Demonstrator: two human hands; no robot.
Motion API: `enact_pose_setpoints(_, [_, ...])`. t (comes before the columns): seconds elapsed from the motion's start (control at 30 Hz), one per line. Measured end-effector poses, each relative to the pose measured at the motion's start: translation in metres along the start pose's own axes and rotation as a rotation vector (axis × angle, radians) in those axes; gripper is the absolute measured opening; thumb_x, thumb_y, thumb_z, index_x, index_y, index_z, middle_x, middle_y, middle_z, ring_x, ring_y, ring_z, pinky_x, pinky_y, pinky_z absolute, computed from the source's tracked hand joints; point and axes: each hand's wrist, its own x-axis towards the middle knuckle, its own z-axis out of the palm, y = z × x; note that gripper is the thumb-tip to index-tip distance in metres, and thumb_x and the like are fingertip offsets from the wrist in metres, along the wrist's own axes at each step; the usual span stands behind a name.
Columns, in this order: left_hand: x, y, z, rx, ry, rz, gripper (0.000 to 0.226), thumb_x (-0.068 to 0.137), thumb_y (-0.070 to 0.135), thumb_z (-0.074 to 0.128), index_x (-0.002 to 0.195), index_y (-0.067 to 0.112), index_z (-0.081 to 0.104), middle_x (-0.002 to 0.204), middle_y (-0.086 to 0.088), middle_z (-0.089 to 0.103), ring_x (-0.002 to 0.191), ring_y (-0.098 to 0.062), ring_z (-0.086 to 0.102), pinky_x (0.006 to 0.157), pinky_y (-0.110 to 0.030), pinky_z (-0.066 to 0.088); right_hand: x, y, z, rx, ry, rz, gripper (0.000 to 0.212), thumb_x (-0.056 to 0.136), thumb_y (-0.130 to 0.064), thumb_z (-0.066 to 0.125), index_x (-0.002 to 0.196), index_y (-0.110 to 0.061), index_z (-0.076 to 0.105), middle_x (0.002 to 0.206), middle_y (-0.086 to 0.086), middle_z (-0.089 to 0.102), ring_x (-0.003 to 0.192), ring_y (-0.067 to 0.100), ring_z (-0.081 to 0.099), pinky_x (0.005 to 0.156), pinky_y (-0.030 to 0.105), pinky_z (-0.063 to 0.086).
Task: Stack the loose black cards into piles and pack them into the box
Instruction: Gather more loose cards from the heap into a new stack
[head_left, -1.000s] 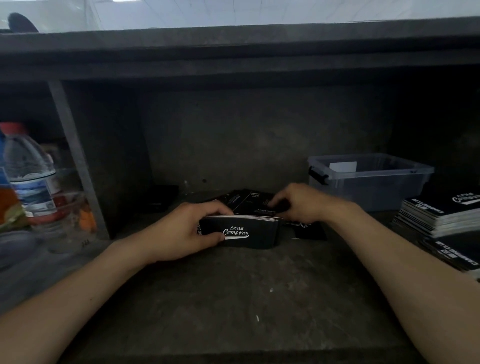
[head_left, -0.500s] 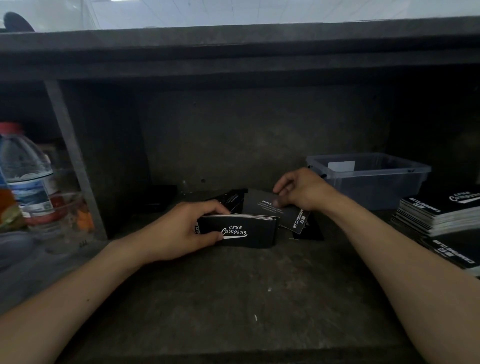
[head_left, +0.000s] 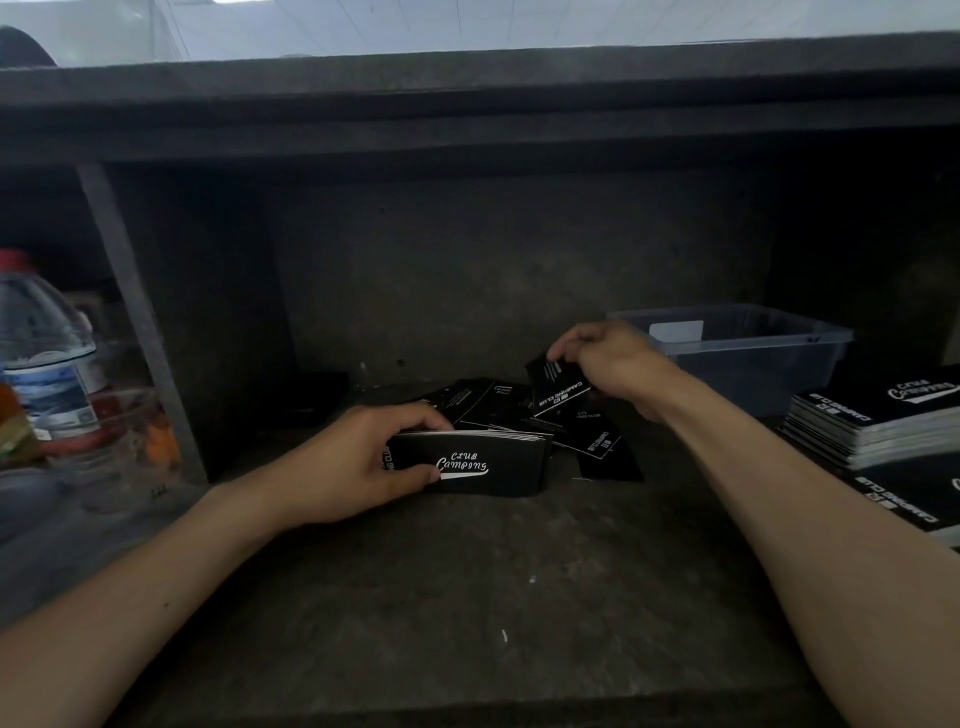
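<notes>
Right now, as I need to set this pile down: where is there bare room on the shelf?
Bare: the near shelf between your forearms, in front of the pile your left hand grips. Crowded: loose cards lie behind that pile, under your right hand pinching one card; the clear box and finished stacks fill the right, a bottle the left.

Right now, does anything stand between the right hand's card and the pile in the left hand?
Nothing visible: the right hand pinches the card above and behind the pile, which the left hand grips.
</notes>
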Motion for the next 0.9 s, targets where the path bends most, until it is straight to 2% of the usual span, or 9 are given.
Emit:
enact_pose_setpoints(0.17, [0.002,-0.003,0.0,0.053,0.025,0.033,0.028,0.086,0.024,0.081,0.111,0.026,0.069,0.112,0.014,0.067,0.105,-0.004,0.066,0.09,-0.027,0.054,-0.003,-0.004,0.003,0.159,-0.124,0.031,0.021,0.096,-0.011,0.054,0.112,-0.002,0.064,0.099,0.015,0.072,0.082,0.017,0.072,0.055,0.02,0.051])
enact_pose_setpoints(0.3, [0.001,-0.005,-0.001,0.094,0.042,0.036,0.03,0.081,0.048,0.074,0.105,0.032,0.067,0.133,0.014,0.053,0.124,0.0,0.056,0.104,-0.029,0.049,-0.006,-0.001,0.0,-0.191,-0.157,-0.182,0.013,0.088,-0.02,0.07,0.099,-0.016,0.074,0.082,-0.003,0.073,0.067,-0.002,0.065,0.055,0.008,0.043])
enact_pose_setpoints(0.43, [0.001,-0.005,0.0,0.1,0.094,-0.001,0.047,0.08,0.031,0.084,0.119,0.037,0.058,0.142,0.014,0.046,0.13,0.007,0.048,0.11,-0.025,0.045,-0.013,-0.008,-0.005,-0.263,-0.232,-0.196,0.014,0.074,-0.034,0.082,0.086,-0.027,0.08,0.073,-0.02,0.072,0.073,-0.011,0.061,0.065,0.007,0.042])
enact_pose_setpoints(0.57, [0.0,0.001,0.002,0.041,0.055,-0.067,0.076,0.083,0.025,0.083,0.144,0.036,0.038,0.139,0.016,0.054,0.127,0.009,0.052,0.11,-0.027,0.047,-0.027,-0.014,0.007,-0.171,-0.52,-0.099,0.022,0.084,-0.035,0.073,0.1,-0.021,0.077,0.095,-0.006,0.076,0.097,0.008,0.069,0.088,0.022,0.053])
enact_pose_setpoints(0.63, [0.0,0.001,0.003,0.022,0.019,-0.051,0.071,0.086,0.023,0.081,0.144,0.034,0.043,0.131,0.017,0.063,0.12,0.005,0.06,0.104,-0.029,0.051,-0.029,-0.016,0.015,0.008,-0.624,-0.025,0.025,0.096,-0.03,0.058,0.11,-0.014,0.072,0.103,0.003,0.075,0.096,0.015,0.07,0.084,0.026,0.053])
enact_pose_setpoints(0.7, [0.0,0.002,0.001,0.008,0.005,-0.026,0.056,0.087,0.02,0.081,0.135,0.033,0.055,0.117,0.018,0.071,0.109,0.003,0.067,0.096,-0.028,0.055,-0.023,-0.013,0.016,0.129,-0.537,0.034,0.029,0.101,-0.028,0.049,0.115,-0.011,0.068,0.105,0.008,0.074,0.094,0.021,0.071,0.079,0.027,0.053])
enact_pose_setpoints(0.73, [0.0,0.002,0.0,0.004,0.005,-0.014,0.049,0.087,0.02,0.081,0.129,0.034,0.059,0.114,0.018,0.072,0.106,0.002,0.068,0.093,-0.027,0.056,-0.019,-0.009,0.014,0.077,-0.419,0.016,0.027,0.101,-0.027,0.051,0.114,-0.01,0.068,0.105,0.009,0.074,0.094,0.022,0.07,0.076,0.027,0.053])
enact_pose_setpoints(0.8, [0.0,0.003,-0.001,0.01,0.011,-0.012,0.042,0.087,0.02,0.081,0.122,0.035,0.063,0.109,0.018,0.073,0.101,0.001,0.07,0.088,-0.027,0.058,-0.007,0.003,0.006,-0.308,-0.19,-0.068,0.025,0.09,-0.029,0.067,0.111,-0.015,0.07,0.108,0.005,0.072,0.099,0.02,0.067,0.082,0.028,0.051])
enact_pose_setpoints(0.9, [-0.001,0.004,-0.002,0.037,0.026,-0.024,0.036,0.084,0.023,0.083,0.113,0.036,0.064,0.102,0.016,0.074,0.092,-0.001,0.071,0.08,-0.031,0.058,-0.006,0.015,0.004,-0.7,-0.234,0.042,0.051,0.074,-0.04,0.082,0.119,-0.02,0.067,0.116,-0.002,0.067,0.107,0.015,0.061,0.091,0.025,0.047])
